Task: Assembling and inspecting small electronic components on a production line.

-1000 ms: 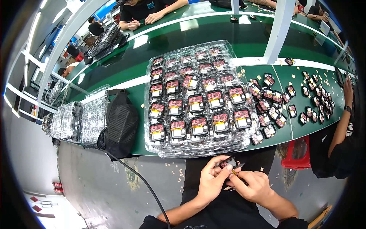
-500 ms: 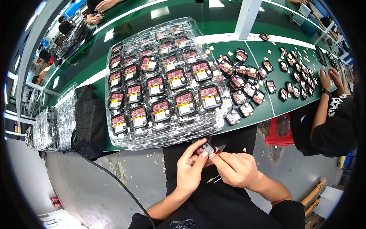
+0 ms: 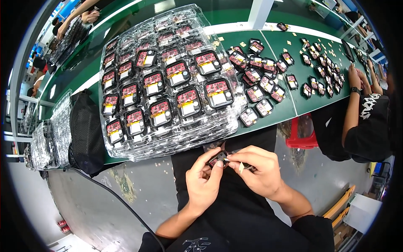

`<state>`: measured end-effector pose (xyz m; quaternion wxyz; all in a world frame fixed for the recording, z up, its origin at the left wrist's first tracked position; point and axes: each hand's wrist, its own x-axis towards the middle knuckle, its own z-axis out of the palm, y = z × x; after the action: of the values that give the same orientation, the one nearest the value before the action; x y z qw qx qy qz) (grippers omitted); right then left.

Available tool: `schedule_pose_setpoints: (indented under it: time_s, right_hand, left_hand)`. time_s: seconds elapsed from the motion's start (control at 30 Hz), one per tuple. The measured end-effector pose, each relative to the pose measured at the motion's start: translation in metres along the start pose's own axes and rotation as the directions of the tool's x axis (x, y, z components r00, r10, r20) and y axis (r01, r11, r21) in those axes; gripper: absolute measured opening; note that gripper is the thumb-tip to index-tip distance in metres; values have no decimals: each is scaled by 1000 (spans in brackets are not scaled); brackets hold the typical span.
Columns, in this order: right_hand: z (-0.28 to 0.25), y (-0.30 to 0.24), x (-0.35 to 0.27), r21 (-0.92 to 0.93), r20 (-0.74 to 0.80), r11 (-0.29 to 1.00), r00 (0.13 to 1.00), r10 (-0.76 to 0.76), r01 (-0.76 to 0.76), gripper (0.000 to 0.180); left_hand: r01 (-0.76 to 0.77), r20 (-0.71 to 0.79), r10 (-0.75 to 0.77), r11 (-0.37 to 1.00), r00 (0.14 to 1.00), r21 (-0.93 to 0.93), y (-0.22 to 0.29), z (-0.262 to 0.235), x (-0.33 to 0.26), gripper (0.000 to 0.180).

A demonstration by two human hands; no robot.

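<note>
The left hand (image 3: 203, 178) grips a small black-rimmed electronic unit with a grey patch (image 3: 218, 159), thumb laid over its face and fingers curled beneath, while the right hand (image 3: 261, 170) works from the other side, its thumb and forefinger drawn together at the unit's right edge; what exactly those fingertips pinch is too small to tell. A little pale flat piece (image 3: 241, 168) shows just under the right fingers. The held unit is in front of the person's dark clothing, near the front edge of a long green bench (image 3: 302, 106). On the bench, just beyond the hands, stands a stack of clear moulded plastic trays (image 3: 176, 144), its top layer set with rows of black rounded-square units with red circuit boards (image 3: 160, 112); one of them sits tilted across its neighbours. To the right of the stack lies a loose, overlapping heap of similar units (image 3: 254, 75), and further right a second scattered group (image 3: 325, 69), with tiny pale squares dotted around. Left of the stack rests a black mesh-sided bag (image 3: 86, 132), near a black cable (image 3: 121, 203) that curves down toward the person. At the right, a co-worker in a black short-sleeved top (image 3: 367, 136) sits at the bench, a red plastic stool (image 3: 301, 136) near them
</note>
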<state>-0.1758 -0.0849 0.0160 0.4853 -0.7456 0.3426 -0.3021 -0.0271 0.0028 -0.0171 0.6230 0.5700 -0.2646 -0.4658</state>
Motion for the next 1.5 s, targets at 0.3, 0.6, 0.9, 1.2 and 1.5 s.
schedule_pose_setpoints:
  time_s: [0.3, 0.6, 0.9, 1.2, 1.5]
  right_hand:
    - [5, 10, 1, 20, -14, 1000, 1000, 13, -13, 23]
    - [8, 7, 6, 53, -92, 991, 988, 126, -121, 12]
    - [4, 5, 9, 264, -17, 905, 936, 351, -335, 18]
    - [2, 13, 4, 96, -26, 988, 992, 126, -123, 16]
    - [-69, 11, 40, 11, -175, 996, 980, 94, -94, 21]
  left_hand:
    - [-51, 105, 27, 972, 994, 230, -2, -2, 0, 39]
    - [-70, 131, 38, 966, 991, 248, -1, -7, -1, 40]
    - [-149, 206, 84, 935, 975, 321, 9, -6, 3, 39]
    - [-329, 307, 185, 781, 934, 530, 16, 0, 0, 42]
    - [-125, 389, 69, 985, 919, 120, 7, 0, -2, 68]
